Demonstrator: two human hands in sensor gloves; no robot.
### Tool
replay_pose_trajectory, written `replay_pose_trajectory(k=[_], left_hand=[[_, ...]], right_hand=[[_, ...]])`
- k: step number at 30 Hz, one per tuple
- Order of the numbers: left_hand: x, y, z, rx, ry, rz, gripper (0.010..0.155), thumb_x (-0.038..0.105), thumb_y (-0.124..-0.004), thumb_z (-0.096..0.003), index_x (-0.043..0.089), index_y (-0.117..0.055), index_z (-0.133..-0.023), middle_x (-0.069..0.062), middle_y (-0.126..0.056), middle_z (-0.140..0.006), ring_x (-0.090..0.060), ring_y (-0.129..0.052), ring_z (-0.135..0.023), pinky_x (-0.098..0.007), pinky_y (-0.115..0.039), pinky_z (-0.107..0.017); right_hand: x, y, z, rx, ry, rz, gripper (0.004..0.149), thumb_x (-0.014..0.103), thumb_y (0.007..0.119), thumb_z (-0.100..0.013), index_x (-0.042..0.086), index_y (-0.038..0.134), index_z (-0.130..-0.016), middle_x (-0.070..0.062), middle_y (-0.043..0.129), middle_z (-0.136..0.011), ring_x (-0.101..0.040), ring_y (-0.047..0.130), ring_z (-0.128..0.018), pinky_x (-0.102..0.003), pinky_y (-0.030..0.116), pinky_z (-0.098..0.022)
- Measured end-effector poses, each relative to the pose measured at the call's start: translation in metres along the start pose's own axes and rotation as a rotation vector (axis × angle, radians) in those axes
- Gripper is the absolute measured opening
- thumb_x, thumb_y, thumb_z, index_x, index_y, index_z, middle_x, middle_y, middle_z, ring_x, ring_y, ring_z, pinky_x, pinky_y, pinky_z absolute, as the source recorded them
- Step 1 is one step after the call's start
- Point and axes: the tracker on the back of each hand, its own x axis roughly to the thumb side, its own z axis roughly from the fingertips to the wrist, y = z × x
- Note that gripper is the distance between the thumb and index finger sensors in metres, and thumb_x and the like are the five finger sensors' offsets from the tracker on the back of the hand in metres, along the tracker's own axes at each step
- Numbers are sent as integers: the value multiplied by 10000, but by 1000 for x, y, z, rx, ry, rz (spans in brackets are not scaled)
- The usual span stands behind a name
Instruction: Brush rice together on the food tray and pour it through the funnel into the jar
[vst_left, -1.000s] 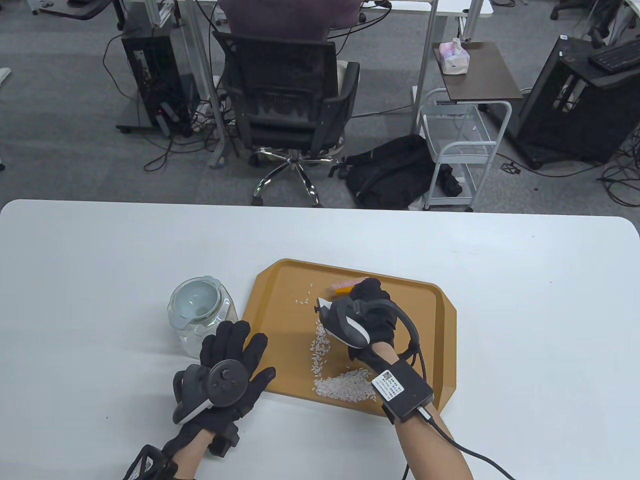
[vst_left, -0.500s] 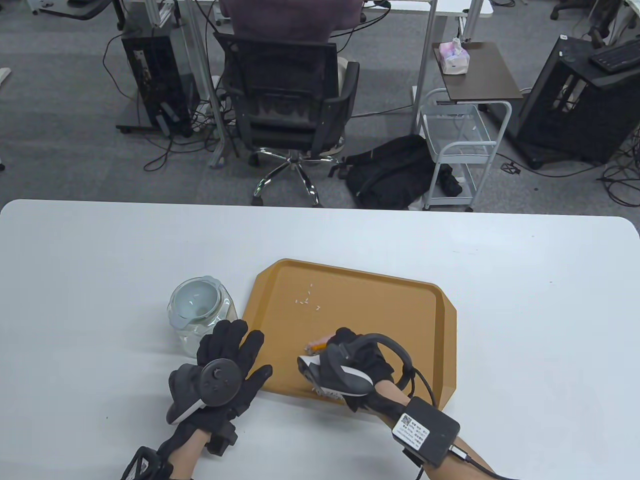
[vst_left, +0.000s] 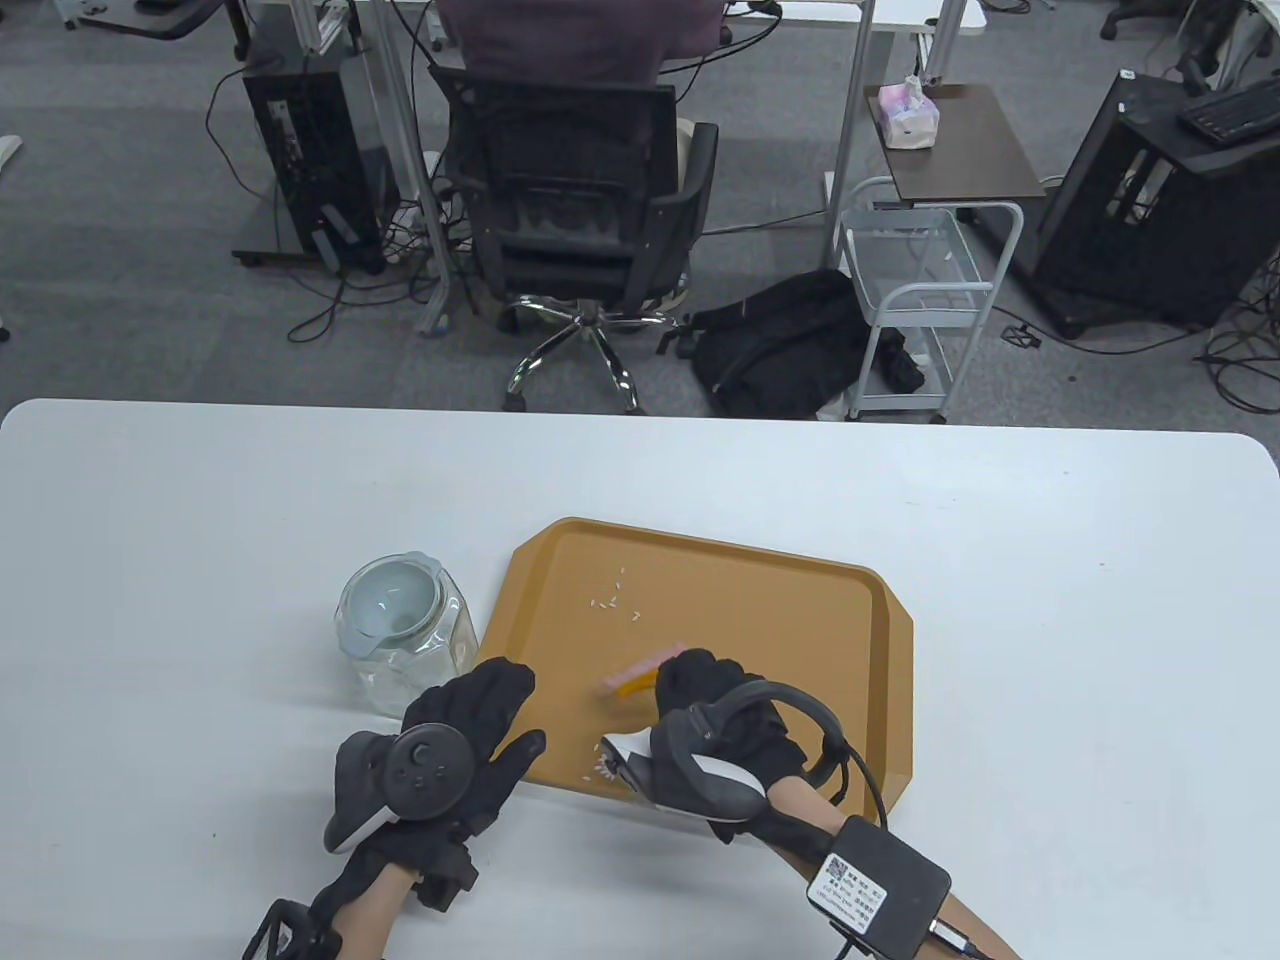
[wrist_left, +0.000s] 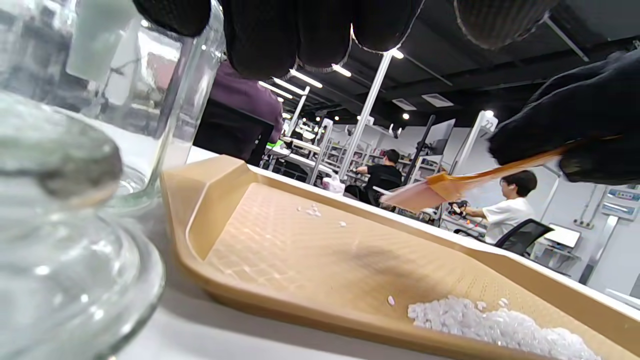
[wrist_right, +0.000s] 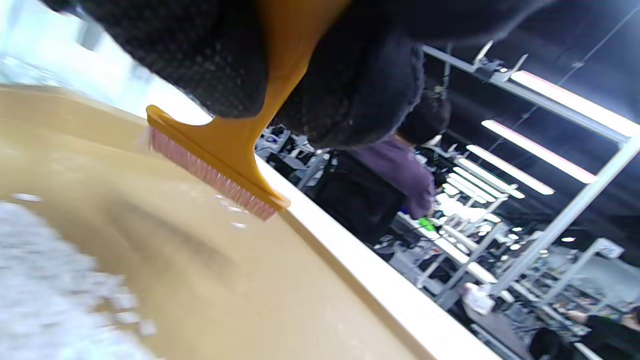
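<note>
An ochre food tray lies on the white table. My right hand grips a small orange brush with pink bristles, lifted a little above the tray's near middle. A heap of rice lies against the tray's near rim, mostly hidden under my right hand in the table view; a few loose grains sit farther back. My left hand rests flat with straight fingers on the tray's near left corner. The glass jar with a pale funnel in its mouth stands left of the tray.
The white table spreads wide to the right and left of the tray. Beyond its far edge are an office chair with a seated person, a black bag and a white trolley.
My right hand swept the brush from the tray's far side towards the near rim, gathering the trail of rice into the heap. It then lifted the brush slightly. My left hand barely shifted.
</note>
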Motion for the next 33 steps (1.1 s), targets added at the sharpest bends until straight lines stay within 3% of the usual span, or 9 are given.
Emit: replay_pose_trajectory(k=[3, 5, 7, 13, 18, 23, 28, 33], left_hand=[[-6, 6, 1, 45, 6, 28, 639, 582, -664, -489, 257, -638, -1038, -76, -810, -1046, -336, -919, -875, -582, -679, -701], [-12, 8, 1, 50, 0, 78, 602, 576, -665, -486, 221, -755, -963, -95, -960, -893, -293, -1069, -670, -524, -809, -593], [-15, 9, 2, 55, 4, 101, 592, 576, -663, -488, 211, -786, -938, -96, -994, -844, -278, -1103, -590, -508, -842, -544], [-18, 6, 0, 35, 16, 82, 590, 577, -662, -489, 227, -771, -951, -80, -977, -869, -292, -1066, -639, -533, -803, -572], [-17, 4, -2, 7, 9, 49, 594, 577, -662, -489, 230, -759, -961, -80, -964, -883, -290, -1046, -665, -540, -782, -590], [-19, 5, -1, 4, 14, 46, 595, 578, -663, -489, 232, -755, -965, -82, -956, -892, -290, -1038, -677, -543, -776, -595], [-21, 5, -1, -13, 34, 35, 600, 579, -662, -490, 231, -748, -971, -85, -950, -901, -293, -1034, -686, -546, -769, -602], [-18, 5, 0, -14, 35, 27, 605, 580, -661, -490, 229, -743, -976, -85, -947, -905, -294, -1031, -693, -548, -766, -605]], right_hand=[[-6, 13, -22, 63, 57, -36, 506, 293, 783, -507, 190, 737, -1000, -143, 709, -966, -287, 900, -598, -350, 847, -288], [-7, 26, -43, 126, 94, -78, 507, 287, 775, -513, 206, 719, -1011, -159, 662, -982, -303, 863, -645, -389, 836, -362], [-7, 36, -61, 174, 142, -80, 517, 274, 762, -520, 205, 684, -1027, -167, 613, -999, -310, 832, -679, -404, 820, -408], [1, 61, -108, 236, 257, -72, 537, 223, 743, -523, 178, 578, -1031, -171, 528, -1016, -300, 801, -707, -401, 808, -458], [11, 73, -125, 296, 289, -58, 539, 207, 766, -507, 178, 618, -1024, -167, 577, -997, -300, 822, -701, -396, 819, -448], [24, 65, -109, 220, 173, -46, 519, 266, 824, -476, 147, 740, -974, -142, 749, -891, -263, 920, -518, -334, 854, -276], [37, 36, -64, 155, 12, -114, 485, 331, 871, -452, 118, 857, -887, -135, 862, -780, -220, 963, -295, -268, 851, -132], [47, 8, -19, 170, -121, -147, 464, 345, 891, -447, 111, 900, -848, -135, 895, -726, -214, 956, -242, -262, 841, -98]])
